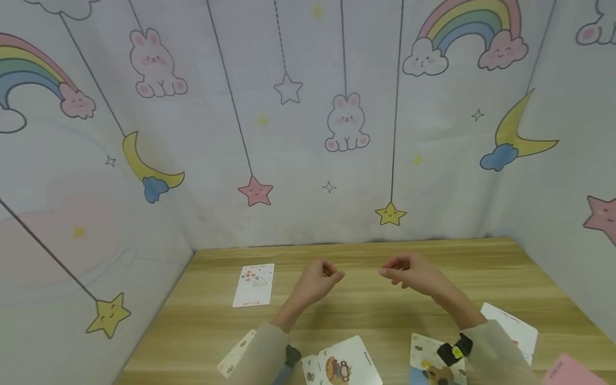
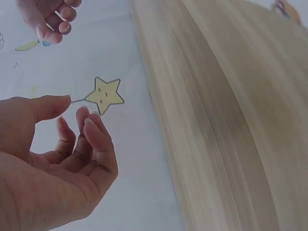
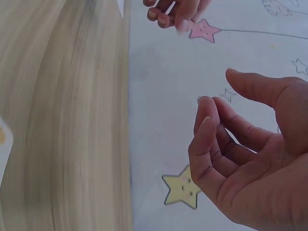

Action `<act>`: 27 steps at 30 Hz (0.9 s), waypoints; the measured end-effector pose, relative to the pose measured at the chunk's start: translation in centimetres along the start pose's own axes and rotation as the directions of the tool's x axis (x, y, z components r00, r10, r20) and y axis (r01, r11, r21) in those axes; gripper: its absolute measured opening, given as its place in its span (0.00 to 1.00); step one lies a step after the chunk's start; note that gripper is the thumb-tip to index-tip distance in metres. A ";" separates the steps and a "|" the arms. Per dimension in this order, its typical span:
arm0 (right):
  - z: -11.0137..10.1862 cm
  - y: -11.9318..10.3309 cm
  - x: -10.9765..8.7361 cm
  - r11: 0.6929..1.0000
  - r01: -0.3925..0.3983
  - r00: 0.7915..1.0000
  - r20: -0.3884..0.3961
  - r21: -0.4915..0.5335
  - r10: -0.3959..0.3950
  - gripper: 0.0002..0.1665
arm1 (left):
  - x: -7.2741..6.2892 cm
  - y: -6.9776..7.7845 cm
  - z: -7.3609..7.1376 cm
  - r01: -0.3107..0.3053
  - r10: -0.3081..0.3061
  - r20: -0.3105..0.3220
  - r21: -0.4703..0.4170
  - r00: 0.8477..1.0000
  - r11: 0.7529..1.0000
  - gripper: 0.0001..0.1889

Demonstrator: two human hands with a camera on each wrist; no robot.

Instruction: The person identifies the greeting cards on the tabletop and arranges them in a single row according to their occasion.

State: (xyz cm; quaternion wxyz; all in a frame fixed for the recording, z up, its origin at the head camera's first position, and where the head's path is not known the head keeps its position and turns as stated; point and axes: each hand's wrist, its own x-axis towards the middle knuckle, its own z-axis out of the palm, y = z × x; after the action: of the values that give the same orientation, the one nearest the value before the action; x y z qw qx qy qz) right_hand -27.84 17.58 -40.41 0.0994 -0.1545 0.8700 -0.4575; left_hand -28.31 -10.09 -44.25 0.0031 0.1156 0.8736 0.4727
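Both my left grip [image 1: 315, 280] and right grip [image 1: 416, 275] hang over the counter [image 1: 366, 315], each thumb apart from loosely curled fingers; I see a white card [image 1: 253, 289] left of the left grip and a cartoon-animal card [image 1: 344, 363] between the sleeves [image 1: 262, 350]

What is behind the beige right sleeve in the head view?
A white rectangular card with red marks shows partly; whatever the beige right sleeve covers cannot be seen.
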 end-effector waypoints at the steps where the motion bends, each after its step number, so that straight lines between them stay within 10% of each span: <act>1: -0.7 0.5 -0.6 1.000 -0.006 1.000 -0.005 -0.013 0.006 0.22 | 0.1 0.4 0.6 -0.006 0.006 0.015 -0.003 1.000 1.000 0.11; 13: -7.5 5.7 -6.7 0.988 -0.115 0.990 -0.098 -0.105 0.104 0.27 | 1.1 5.4 7.4 -0.111 0.084 0.175 0.150 0.981 0.982 0.13; 27: -10.0 10.4 -10.5 0.969 -0.125 0.985 -0.141 -0.214 0.096 0.26 | 1.9 8.8 13.6 -0.335 0.163 0.368 0.471 0.915 0.816 0.29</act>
State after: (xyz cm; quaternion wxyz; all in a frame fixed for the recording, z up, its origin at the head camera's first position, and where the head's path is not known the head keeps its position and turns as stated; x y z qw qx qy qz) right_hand -23.04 34.55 -43.04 0.0502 -0.0857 0.9275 -0.3603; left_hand -26.81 6.16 -44.30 0.0463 0.2995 0.9342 0.1881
